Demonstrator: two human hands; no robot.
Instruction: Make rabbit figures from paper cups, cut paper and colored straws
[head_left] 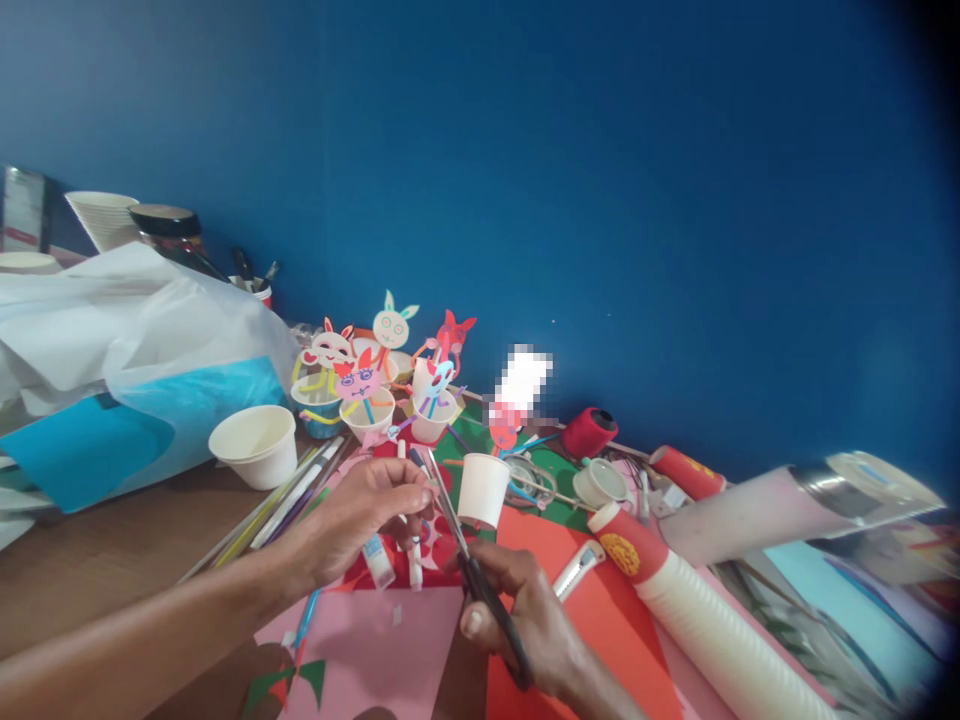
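Observation:
My right hand (529, 610) is closed round the black handles of a pair of scissors (451, 515). Its metal blades point up and away, slightly parted near the tips. My left hand (379, 500) is pinched just left of the blade tips. Whatever lies between its thumb and finger is too small to make out. Below the hands are a glue bottle (379, 562), a white pen (415, 560) and a sheet of pink paper (375, 650). Right beyond the blades stands a white paper cup (482, 490) with a red paper face (506, 430) above it.
Several paper-animal figures stand in cups, among them a white rabbit face (391, 328). An empty cup (255, 447) is at left, before a plastic bag (150, 310). At right lie a utility knife (579, 568), orange paper (592, 640), a stack of cups (720, 630) and red thread (589, 432).

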